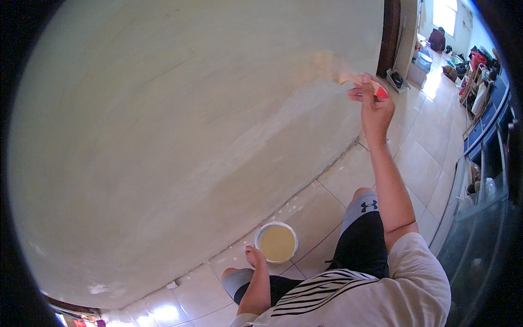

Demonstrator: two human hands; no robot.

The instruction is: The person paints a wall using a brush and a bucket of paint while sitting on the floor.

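Observation:
My right hand (371,101) is raised at arm's length to the upper right, its fingers closed round a paintbrush (380,90) with a red-ended handle. Motion smears the tan brush head, which is at the wall (180,136). The wall is pale and streaky, with darker, damp-looking patches. Low down by my knee, my left hand (254,256) is curled closed at the near left edge of a white bucket (297,243). Yellowish liquid (277,243) fills much of the bucket, which stands on the floor. Whether the left fingers grip the bucket's rim cannot be made out.
Glossy tiles (321,210) cover the floor, with white splashes near the wall's foot. A dark door frame (388,38) ends the wall, and a small tray (400,82) stands beside it. Clutter (479,68) lines the right side. Farther back, a person (437,39) sits near a window.

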